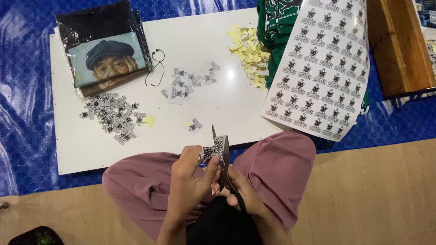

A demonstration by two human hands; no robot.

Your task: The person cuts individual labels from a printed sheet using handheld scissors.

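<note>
A small black-and-white sticker (210,152) is pinched between the thumb and fingers of the left hand (190,179), held above the lap, just off the near edge of the white board (136,149). The right hand (240,193) grips the scissors (221,156), whose blades point upward against the sticker. On the board lie a pile of cut stickers (111,117), yellow paper scraps (250,54) and a bagged printed shirt (106,50); an uncut sticker sheet (322,63) lies at the right.

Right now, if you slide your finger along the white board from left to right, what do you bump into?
Bagged shirt → pile of cut stickers → black cord → small sticker cluster → yellow paper scraps → uncut sticker sheet.
</note>
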